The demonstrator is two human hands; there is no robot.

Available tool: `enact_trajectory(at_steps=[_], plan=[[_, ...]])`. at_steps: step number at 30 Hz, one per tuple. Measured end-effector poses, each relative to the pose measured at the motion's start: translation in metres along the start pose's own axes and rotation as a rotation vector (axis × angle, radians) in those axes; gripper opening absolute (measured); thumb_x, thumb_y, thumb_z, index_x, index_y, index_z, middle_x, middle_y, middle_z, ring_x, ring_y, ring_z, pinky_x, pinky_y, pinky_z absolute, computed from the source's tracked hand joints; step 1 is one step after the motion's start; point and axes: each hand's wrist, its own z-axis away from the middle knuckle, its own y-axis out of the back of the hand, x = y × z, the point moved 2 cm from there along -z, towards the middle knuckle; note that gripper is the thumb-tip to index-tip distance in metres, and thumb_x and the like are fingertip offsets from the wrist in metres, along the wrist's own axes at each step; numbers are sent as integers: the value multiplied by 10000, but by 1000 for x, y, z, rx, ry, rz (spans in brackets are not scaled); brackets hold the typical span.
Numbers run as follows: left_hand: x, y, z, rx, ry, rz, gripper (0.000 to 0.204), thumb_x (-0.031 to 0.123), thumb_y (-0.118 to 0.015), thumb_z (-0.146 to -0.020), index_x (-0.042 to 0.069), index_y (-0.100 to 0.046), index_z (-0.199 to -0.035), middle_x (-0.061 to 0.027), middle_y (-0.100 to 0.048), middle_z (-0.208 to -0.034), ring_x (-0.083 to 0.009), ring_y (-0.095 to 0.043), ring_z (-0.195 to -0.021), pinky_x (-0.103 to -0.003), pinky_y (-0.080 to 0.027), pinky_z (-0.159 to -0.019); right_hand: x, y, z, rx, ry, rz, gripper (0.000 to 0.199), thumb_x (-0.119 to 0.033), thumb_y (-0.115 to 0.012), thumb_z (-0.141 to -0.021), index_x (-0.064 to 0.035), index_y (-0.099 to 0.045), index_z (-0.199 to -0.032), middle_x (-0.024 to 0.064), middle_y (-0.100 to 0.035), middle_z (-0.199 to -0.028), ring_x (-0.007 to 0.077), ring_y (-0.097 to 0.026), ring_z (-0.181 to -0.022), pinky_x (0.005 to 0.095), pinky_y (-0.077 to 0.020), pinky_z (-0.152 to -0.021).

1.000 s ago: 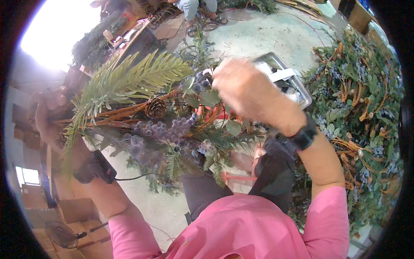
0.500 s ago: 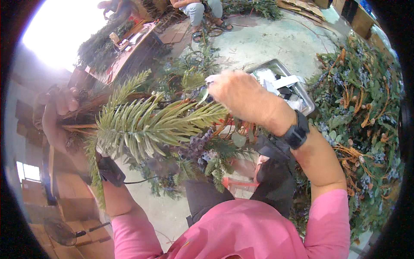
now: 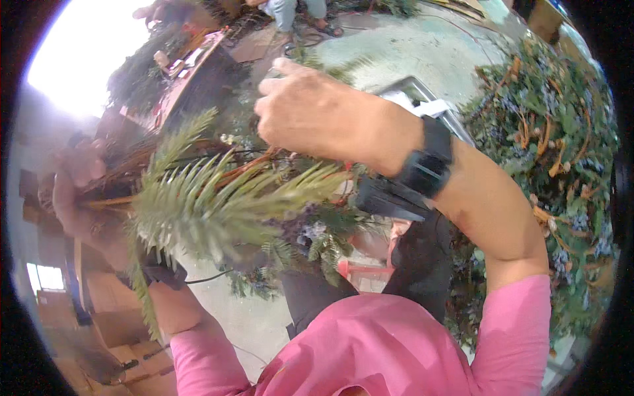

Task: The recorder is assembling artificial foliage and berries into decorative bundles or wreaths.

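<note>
At the left, my left hand (image 3: 79, 178) is closed around the brown stems of a bundle of artificial greenery. A large pale-green pine sprig (image 3: 211, 198) spreads from it across my lap, blurred. Dark blue berries (image 3: 307, 228) and smaller fern-like leaves hang below. Above the bundle is my right hand (image 3: 297, 109), its fingers curled in. Whether it grips anything is hidden; blurred green leaves (image 3: 347, 69) show just behind it. A black band (image 3: 426, 158) with a dark box is strapped to my right wrist.
A heap of similar greenery (image 3: 548, 132) with blue berries stands on the right. Beyond my right forearm is a metal tray (image 3: 413, 84) with white items. A table (image 3: 191, 69) is at the far left; a seated person's legs (image 3: 284, 13) show at the top. Cardboard boxes (image 3: 119, 330) stand lower left.
My right hand has moved left and away from me, over the bundle, and its forearm now covers more of the tray. My left hand has shifted slightly left with the stems.
</note>
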Motion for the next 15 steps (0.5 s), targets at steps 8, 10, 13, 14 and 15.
enact_trajectory(at_steps=[8, 10, 13, 14, 15], plan=[[-6, 38, 5, 66, 33, 14, 87, 102, -401, -857, 54, -462, -897, -13, -370, -717, -175, -417, -755, -389, -354, -912, 61, 2, 44, 342, -252, -294, 183, -218, -515, -773, -69, -621, -771, 134, -616, -755, 309, -605, -755, 438, -472, -657], [-9, 77, 15, 101, 44, -111, 80, 92, -420, -870, 44, -477, -900, -35, -437, -788, -180, -471, -818, -384, -399, -899, 67, 2, 85, 224, -407, -431, 193, -204, -522, -784, -29, -605, -785, 164, -591, -746, 339, -574, -728, 414, -453, -662], [-4, 127, 40, 482, 119, -667, 161, 115, -439, -882, 11, -486, -996, -93, -505, -961, -221, -504, -960, -362, -417, -904, 62, -27, 156, -29, -584, -538, 204, -193, -529, -795, -2, -602, -797, 162, -583, -735, 331, -559, -711, 385, -438, -654], [18, 221, 52, -25, 30, -1334, 259, 143, -449, -893, -19, -468, -1095, -152, -480, -1146, -255, -471, -1100, -347, -402, -943, 57, -29, 172, -80, -624, -578, 199, -188, -527, -791, -4, -602, -799, 164, -583, -739, 328, -561, -711, 383, -439, -655], [4, 212, 60, -31, 40, -1314, 259, 143, -449, -893, -19, -468, -1095, -152, -480, -1146, -255, -471, -1100, -347, -402, -943, 50, -36, 192, -166, -691, -599, 194, -183, -525, -787, -7, -603, -801, 166, -583, -743, 326, -564, -710, 381, -441, -655]])
